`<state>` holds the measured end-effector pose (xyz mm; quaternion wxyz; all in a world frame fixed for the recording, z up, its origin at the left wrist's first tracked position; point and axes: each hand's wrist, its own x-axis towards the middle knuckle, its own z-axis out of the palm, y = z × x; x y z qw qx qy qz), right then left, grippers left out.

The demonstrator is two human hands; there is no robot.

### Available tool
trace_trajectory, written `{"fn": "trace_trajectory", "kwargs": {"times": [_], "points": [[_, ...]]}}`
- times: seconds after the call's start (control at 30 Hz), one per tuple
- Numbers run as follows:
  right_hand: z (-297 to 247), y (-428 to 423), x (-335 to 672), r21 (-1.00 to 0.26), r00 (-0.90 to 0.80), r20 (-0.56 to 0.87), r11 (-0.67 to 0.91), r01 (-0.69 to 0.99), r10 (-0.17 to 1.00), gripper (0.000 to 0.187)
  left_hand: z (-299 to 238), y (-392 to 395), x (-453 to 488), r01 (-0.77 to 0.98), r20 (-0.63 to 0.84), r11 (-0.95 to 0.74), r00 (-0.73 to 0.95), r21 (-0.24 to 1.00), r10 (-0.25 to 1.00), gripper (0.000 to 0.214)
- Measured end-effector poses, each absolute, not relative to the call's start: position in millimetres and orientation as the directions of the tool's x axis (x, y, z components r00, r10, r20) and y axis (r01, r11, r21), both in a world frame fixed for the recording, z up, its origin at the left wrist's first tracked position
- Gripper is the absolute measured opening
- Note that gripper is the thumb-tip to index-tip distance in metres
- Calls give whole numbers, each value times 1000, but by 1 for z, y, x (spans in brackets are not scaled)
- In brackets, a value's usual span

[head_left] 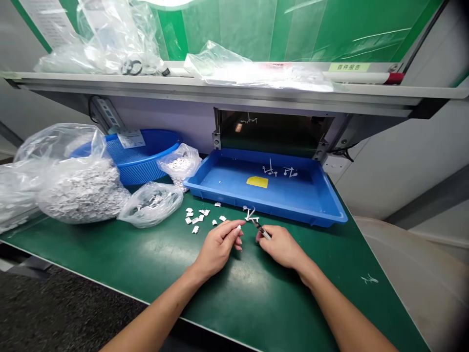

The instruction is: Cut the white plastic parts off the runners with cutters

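My left hand (219, 246) rests on the green table (120, 254), fingers curled in a pinch near a small white plastic part I cannot make out clearly. My right hand (281, 246) grips a small dark-tipped cutting tool (261, 229) whose tip touches a white plastic sprue piece (250, 214) lying just in front of the blue tray (331, 208). Several small white cut parts (200, 217) lie scattered on the table left of my hands.
The blue tray holds a yellow note (257, 182) and a few white sprues (280, 171). Clear bags of white parts (78, 188) and a blue basket (146, 154) stand at the left. A shelf (234, 88) with plastic bags runs overhead. One sprue (369, 279) lies at right.
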<state>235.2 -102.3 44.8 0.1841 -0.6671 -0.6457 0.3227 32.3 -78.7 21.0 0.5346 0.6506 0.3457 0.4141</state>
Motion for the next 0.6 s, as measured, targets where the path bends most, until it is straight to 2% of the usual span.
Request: {"fn": "trace_trajectory", "kwargs": {"times": [0.1,0.17,0.27,0.3,0.4,0.53,0.6], "points": [[43,-104,235,-675,-63,-199,-90,732,978,15,38,-63,11,102,315,-365,328,926,891,31],[38,-106,235,-664,-72,-214,-91,742,974,16,58,-33,-9,218,446,-467,142,857,884,31],[31,-107,234,-655,-85,-221,-84,751,972,17,94,35,-45,474,524,-409,-136,780,841,34],[29,-106,233,-661,-88,-212,-77,746,973,17,104,57,-56,565,499,-341,-148,751,854,33],[30,-103,233,-714,-80,-182,-76,696,980,16,119,101,-72,607,480,-281,-191,743,856,33],[36,-93,244,-833,-21,-164,-128,539,986,17,101,93,-47,522,469,-337,-140,784,872,31],[35,-89,253,-893,4,-161,-148,426,987,18,84,71,-22,468,454,-399,-6,789,891,29]]}}
